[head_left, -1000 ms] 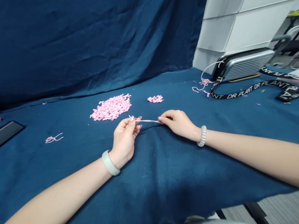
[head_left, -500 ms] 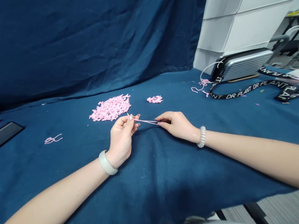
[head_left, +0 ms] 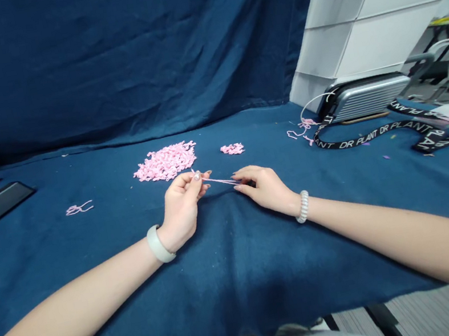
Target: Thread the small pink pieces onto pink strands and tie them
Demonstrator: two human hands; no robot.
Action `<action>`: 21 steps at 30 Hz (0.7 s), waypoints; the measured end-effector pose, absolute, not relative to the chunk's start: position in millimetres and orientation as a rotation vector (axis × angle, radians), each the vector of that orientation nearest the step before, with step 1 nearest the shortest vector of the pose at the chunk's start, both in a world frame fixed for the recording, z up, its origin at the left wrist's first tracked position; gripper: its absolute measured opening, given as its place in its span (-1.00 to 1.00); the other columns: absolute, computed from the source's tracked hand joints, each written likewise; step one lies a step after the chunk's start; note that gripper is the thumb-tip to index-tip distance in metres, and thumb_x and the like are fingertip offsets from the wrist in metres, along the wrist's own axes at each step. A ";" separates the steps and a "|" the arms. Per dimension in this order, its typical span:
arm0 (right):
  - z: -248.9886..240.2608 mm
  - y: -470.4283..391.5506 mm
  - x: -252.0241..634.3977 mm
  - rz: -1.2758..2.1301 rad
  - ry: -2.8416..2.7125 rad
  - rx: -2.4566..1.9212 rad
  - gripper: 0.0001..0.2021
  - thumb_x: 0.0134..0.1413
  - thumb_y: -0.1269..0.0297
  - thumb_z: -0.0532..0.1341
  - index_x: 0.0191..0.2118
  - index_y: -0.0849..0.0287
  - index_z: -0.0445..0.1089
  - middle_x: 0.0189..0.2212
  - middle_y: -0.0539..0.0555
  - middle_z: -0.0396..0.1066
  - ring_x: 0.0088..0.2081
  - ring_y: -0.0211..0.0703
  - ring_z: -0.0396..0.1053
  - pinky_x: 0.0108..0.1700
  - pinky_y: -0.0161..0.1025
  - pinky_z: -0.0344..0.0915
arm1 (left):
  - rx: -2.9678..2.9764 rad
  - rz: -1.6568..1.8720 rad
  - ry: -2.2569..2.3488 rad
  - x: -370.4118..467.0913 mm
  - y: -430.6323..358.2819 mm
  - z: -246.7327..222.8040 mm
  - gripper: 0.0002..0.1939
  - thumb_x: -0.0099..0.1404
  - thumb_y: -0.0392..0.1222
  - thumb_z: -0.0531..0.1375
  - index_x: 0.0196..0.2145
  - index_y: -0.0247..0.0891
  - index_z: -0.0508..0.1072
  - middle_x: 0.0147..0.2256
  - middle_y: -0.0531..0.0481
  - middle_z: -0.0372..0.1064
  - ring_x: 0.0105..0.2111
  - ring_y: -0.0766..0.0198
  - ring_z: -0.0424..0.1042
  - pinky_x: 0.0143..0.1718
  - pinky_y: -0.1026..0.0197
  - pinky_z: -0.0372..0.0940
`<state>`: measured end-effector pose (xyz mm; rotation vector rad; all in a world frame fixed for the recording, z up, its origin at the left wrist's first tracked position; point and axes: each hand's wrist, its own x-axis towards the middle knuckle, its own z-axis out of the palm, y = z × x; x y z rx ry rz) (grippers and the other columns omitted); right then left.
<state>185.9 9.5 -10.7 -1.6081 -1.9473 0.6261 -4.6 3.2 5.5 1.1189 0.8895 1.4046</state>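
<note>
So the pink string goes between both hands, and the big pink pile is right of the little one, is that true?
Not quite: the big pink pile is left of the little pile, as the head view shows. The pink string does go between the left hand and right hand.

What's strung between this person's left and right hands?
In the head view, thin pink strands stretch from the left hand to the fingers of the right hand, with blue cloth beneath.

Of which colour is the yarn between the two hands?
The yarn is light pink; the head view shows it best.
</note>
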 end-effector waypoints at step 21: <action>-10.8 11.9 188.4 0.724 -1.856 -1.615 -0.61 -0.08 0.05 0.08 -0.12 0.05 0.38 -0.15 -0.13 0.28 -0.38 -0.94 0.07 -0.23 -0.78 0.04 | 1.109 1.418 0.902 -4.5 4.5 9.1 -0.69 0.09 -0.06 0.30 -0.40 -0.36 0.34 -0.24 -0.12 0.42 -0.42 0.45 0.33 -0.29 0.32 0.26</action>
